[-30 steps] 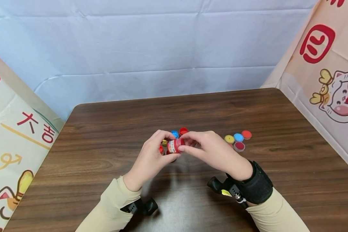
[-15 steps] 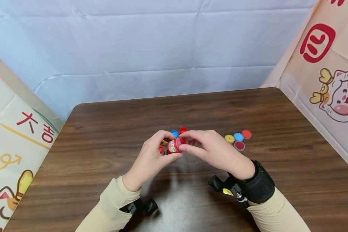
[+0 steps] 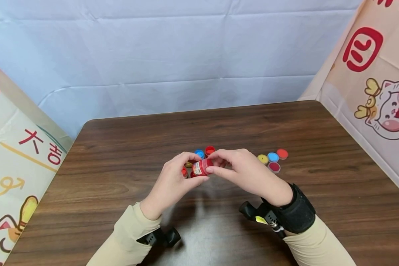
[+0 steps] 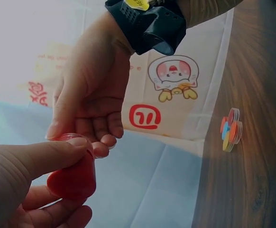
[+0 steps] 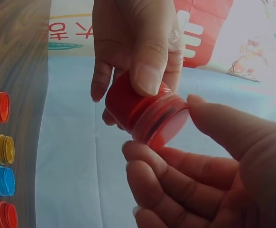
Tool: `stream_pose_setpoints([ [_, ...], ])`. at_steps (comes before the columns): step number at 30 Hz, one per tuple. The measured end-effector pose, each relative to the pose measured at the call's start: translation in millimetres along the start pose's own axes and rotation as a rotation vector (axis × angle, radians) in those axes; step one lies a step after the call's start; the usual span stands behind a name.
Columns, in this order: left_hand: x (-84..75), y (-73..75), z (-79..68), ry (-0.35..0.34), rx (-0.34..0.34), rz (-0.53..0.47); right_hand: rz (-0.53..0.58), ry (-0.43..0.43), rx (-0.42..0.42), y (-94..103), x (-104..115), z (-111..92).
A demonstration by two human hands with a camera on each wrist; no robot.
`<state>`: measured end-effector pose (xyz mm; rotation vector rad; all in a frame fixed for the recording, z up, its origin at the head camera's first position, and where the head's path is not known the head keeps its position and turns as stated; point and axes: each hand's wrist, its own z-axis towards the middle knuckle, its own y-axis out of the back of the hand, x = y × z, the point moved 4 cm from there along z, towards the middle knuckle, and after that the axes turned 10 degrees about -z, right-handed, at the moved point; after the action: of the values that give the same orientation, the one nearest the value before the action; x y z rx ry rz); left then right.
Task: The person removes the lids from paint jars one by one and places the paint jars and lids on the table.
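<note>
A small red paint jar point(image 3: 199, 168) with a white label is held tilted above the table, between both hands. My left hand point(image 3: 173, 179) grips the jar body, its thumb pressed along the side in the right wrist view. At the other end, my right hand point(image 3: 247, 171) has its thumb and fingers around the rim of the clear-edged lid point(image 5: 162, 121). The lid sits on the jar's mouth in the right wrist view. Beneath the hands stand lidless paint jars: a blue jar point(image 3: 199, 153), a red jar point(image 3: 210, 150), a yellow jar point(image 5: 1, 149) and others partly hidden.
Right of the hands, several round lids lie grouped on the brown wooden table point(image 3: 119, 144): a yellow lid point(image 3: 262, 159), a blue lid point(image 3: 273, 157), a red lid point(image 3: 282, 154) and a dark red lid point(image 3: 274, 167). Cloth backdrops point(image 3: 173, 55) surround the table.
Both hands stay almost in place with the red paint jar between them. The right hand and wrist have shifted very slightly, and the jar's label shows at a slightly different angle.
</note>
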<state>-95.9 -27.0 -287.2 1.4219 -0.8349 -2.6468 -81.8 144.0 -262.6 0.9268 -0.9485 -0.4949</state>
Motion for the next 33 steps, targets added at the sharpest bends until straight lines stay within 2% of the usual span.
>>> stream_pose_setpoints([
  [9,0.0,1.6,1.0,-0.046,0.012,0.023,-0.026,0.072,-0.016,2.4,2.9,-1.7],
  [17,2.1,1.3,1.4,-0.043,0.012,-0.011,-0.087,0.108,-0.013,4.2,4.6,-3.2],
  [27,3.2,0.3,1.1,-0.011,0.011,-0.041,-0.009,-0.01,-0.037,5.7,-0.4,-1.7],
  [33,3.6,1.6,0.1,-0.01,0.013,-0.02,-0.001,-0.002,-0.007,0.9,0.8,0.2],
])
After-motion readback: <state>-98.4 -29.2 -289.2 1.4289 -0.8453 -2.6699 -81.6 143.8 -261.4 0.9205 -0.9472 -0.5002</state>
